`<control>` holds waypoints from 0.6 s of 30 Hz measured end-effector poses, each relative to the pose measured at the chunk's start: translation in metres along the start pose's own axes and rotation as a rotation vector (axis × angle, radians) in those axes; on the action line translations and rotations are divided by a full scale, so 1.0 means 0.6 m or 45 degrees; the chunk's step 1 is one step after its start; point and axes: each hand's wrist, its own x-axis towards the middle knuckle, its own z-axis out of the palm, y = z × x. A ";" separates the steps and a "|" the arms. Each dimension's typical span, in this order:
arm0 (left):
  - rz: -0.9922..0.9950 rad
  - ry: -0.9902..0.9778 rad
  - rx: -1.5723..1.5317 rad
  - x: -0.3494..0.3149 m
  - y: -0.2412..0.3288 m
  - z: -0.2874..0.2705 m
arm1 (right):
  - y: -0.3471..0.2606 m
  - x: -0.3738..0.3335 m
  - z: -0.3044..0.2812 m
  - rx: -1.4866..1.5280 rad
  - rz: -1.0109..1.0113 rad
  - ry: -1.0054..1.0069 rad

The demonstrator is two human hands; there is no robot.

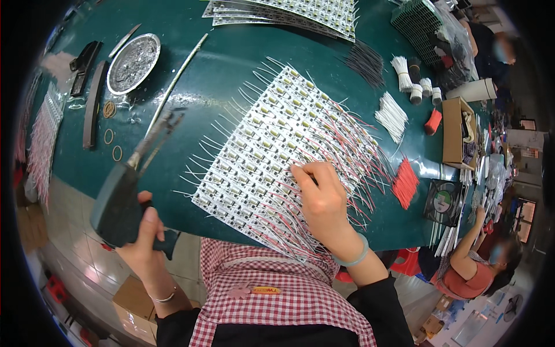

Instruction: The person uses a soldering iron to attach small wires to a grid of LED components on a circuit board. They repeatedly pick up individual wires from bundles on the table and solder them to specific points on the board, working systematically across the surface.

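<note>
A white panel of many small circuit boards (pixel 254 144) lies at an angle on the green table, with white wires sticking out along its far left edge and red and white wires (pixel 358 156) bunched over its right side. My right hand (pixel 324 199) is over the panel, thumb and fingertips pinched together at its surface; whatever is between them is too small to make out. My left hand (pixel 144 237) grips a dark soldering gun (pixel 115 196) by its handle, left of the panel. The gun's tip points up and away, apart from the boards.
A round metal dish (pixel 156 55) of grey material stands far left, near rubber bands (pixel 109 136) and a thin rod (pixel 173 84). More panels (pixel 289 14) are stacked at the back. Bundles of white wires (pixel 391 117) and red wires (pixel 404 183), a cardboard box (pixel 452 136) and a fan (pixel 444 201) stand right. A co-worker (pixel 474 266) sits beyond.
</note>
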 end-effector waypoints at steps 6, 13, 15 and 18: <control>-0.181 -0.002 0.013 -0.044 0.002 0.017 | -0.014 -0.024 -0.092 -0.141 0.122 -0.063; -0.328 -0.290 0.048 -0.080 -0.001 0.021 | -0.041 -0.008 -0.056 0.093 -0.024 0.006; -0.263 -0.332 0.093 -0.089 -0.009 0.024 | -0.036 -0.009 -0.021 0.100 -0.023 -0.023; -0.218 -0.397 0.116 -0.090 -0.014 0.021 | -0.020 -0.015 0.011 0.082 -0.048 -0.036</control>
